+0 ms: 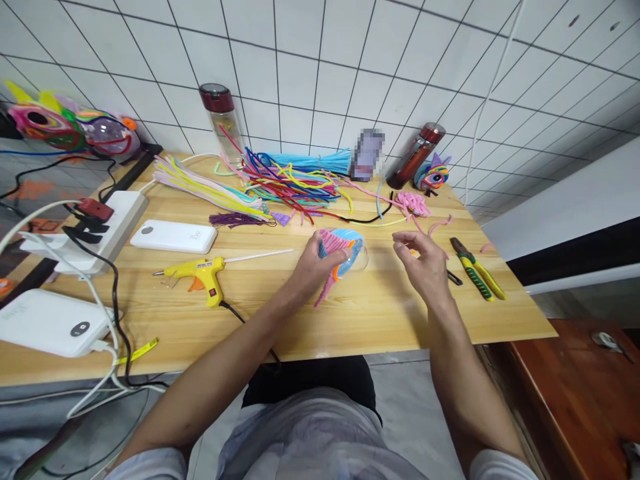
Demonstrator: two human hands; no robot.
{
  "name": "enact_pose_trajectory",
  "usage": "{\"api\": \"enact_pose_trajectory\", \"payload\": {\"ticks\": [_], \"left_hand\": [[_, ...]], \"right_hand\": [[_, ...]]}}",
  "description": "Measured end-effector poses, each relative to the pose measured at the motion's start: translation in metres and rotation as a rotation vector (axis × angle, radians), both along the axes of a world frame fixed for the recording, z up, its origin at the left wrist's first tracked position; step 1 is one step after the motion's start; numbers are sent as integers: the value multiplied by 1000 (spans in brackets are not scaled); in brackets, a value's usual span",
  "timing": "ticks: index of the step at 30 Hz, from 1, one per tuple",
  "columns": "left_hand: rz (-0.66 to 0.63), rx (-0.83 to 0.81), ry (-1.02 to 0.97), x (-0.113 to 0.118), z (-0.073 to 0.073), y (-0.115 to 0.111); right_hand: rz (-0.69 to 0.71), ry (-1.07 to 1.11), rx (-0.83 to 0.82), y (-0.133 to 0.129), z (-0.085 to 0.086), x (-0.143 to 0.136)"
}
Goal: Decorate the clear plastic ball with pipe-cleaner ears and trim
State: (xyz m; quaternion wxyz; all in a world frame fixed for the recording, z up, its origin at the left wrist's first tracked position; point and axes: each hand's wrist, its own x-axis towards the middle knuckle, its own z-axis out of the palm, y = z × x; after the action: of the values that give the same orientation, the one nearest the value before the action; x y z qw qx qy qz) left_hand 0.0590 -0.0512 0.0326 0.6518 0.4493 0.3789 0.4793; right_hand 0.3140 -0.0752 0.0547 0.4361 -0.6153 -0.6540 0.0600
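Observation:
My left hand (327,257) grips a fish-shaped craft piece (345,241) by its left side, thumb over the front. Pink and light-blue fuzzy pipe-cleaner strips with orange edging cover part of it. A clear plastic shell (367,259) shows on its right, and a pink point hangs below. To the right of it, my right hand (423,263) hovers above the table, its fingers curled and a small gap between thumb and index tip. A bit of orange shows by its fingers, too small to make out. A dark-tipped tool (454,277) lies partly hidden behind that hand.
Many coloured pipe cleaners (295,183) lie along the back. On the left are a yellow glue gun (213,273), white power banks (173,237) and a power strip (117,223) with cables. Pliers (477,270), pink chenille (413,203) and a red flask (417,157) are on the right.

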Motion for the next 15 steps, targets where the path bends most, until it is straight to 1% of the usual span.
{"api": "enact_pose_trajectory", "payload": {"ticks": [3,6,8,10,12,15], "left_hand": [[-64,-105,-89,1,2,5],[-207,-237,-190,-4,8,13],[-320,-324,-221,-9,13,18],[-395,-413,-249,-15,17,21],[-420,-480,-285,-19,18,22],[-416,-516,-329,-21,19,22]], "right_hand": [[178,-81,125,-12,20,-35],[272,-93,158,-16,31,-56],[291,-69,145,-17,33,-61],[288,-44,131,-17,33,-62],[267,-27,122,-18,33,-62],[249,-13,115,-19,33,-64]]}}
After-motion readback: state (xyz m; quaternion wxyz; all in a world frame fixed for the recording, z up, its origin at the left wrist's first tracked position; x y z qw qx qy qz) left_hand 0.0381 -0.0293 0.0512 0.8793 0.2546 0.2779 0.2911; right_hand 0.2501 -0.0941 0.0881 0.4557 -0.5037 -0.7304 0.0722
